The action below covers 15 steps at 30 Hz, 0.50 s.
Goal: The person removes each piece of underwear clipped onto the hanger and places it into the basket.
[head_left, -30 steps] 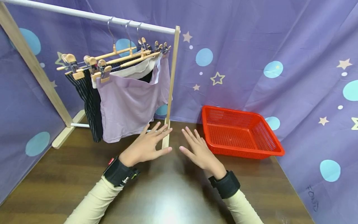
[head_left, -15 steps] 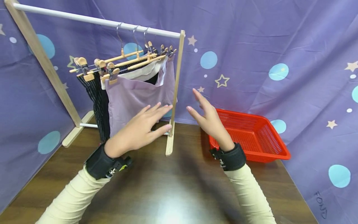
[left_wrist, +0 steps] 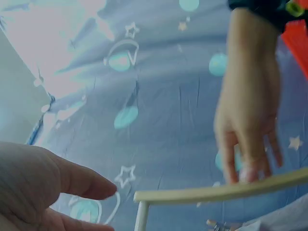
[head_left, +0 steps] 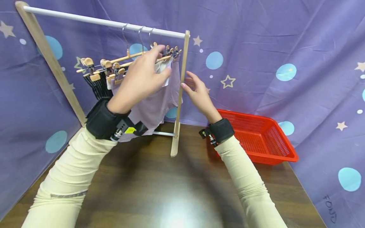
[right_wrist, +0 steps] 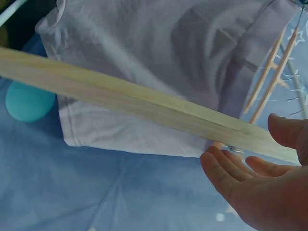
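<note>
My left hand is raised in front of the hangers, overlapping the wooden hangers in the head view. Its thumb and fingers stand apart with nothing between them in the left wrist view. Three clip hangers hook over the white rail. The front one carries a pale lilac garment, partly hidden by my left hand and wrist; white and black striped garments hang behind. My right hand is beside the rack's right wooden post. In the right wrist view, its loosely bent fingertips come right at the post's edge.
A red perforated basket stands on the brown table at the right. Behind everything hangs a purple curtain with stars and dots. The rack's right foot rests on the table.
Both hands have risen from low over the table, the left to the hangers and the right to the post. The head view has shifted slightly.
</note>
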Motion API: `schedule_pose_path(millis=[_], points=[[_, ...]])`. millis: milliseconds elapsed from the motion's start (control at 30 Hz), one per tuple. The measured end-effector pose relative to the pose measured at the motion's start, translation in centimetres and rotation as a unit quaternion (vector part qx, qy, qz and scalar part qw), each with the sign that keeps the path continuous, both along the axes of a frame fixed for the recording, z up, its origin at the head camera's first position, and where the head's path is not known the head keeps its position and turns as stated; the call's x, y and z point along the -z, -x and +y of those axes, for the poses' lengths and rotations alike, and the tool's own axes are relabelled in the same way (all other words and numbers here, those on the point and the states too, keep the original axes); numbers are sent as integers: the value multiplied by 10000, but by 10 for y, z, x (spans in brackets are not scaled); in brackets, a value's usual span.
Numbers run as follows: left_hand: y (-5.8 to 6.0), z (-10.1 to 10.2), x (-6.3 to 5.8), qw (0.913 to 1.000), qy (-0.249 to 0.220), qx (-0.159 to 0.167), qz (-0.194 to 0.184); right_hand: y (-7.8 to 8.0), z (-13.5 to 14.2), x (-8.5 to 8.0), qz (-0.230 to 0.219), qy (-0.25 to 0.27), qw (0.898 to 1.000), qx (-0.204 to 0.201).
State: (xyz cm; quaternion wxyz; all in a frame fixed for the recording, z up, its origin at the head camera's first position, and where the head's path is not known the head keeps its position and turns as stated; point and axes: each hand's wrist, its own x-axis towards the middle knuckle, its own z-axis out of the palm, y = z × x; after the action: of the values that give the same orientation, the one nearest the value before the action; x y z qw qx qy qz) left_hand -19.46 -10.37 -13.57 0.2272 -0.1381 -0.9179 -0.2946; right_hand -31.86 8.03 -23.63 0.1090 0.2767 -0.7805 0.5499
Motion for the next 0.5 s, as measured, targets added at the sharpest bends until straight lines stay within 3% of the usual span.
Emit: schedule_pose_path(millis=[100, 233, 367, 500], points=[[14, -2, -18, 9983, 60, -383, -436, 12, -8, 2, -188, 241, 9994, -130], [36, -7, -34, 9919, 256, -746, -991, 22, -16, 6, -230, 462, 9985, -175], [51, -14, -40, 9862, 411, -920, -1314, 26, -21, 11, -115, 623, 9979, -129], [57, -20, -40, 9858, 398, -944, -1333, 27, -26, 16, 194, 411, 9989, 104]])
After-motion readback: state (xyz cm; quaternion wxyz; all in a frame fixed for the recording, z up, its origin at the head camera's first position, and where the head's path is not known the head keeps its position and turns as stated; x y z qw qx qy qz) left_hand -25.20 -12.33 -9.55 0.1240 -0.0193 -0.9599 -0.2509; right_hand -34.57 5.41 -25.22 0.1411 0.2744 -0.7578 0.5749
